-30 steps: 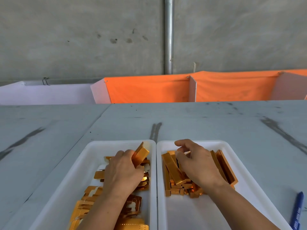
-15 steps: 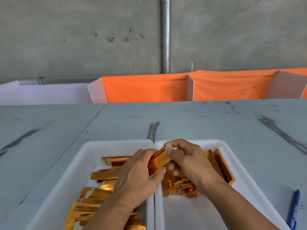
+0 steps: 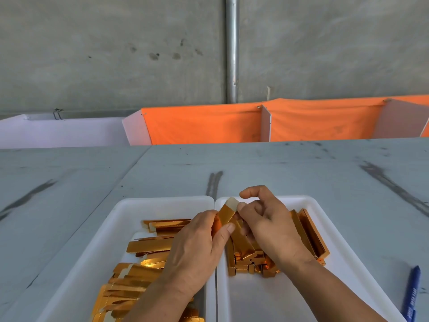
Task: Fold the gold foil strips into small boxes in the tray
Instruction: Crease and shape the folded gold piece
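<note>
Above the seam between our two white trays [image 3: 311, 203], our left hand [image 3: 197, 247] and right hand [image 3: 269, 226] both pinch one gold foil strip [image 3: 226, 214], fingers closed on it.

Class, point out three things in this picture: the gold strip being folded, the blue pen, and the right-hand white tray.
gold strip [image 3: 225, 214], head view, upper gold face
blue pen [image 3: 412, 291], head view, middle of barrel
right-hand white tray [image 3: 299, 198], head view, far rim

Blue pen [image 3: 411, 292] on grey table [image 3: 278, 173]; orange cloth [image 3: 204, 126], perhaps dividers, behind.
</note>
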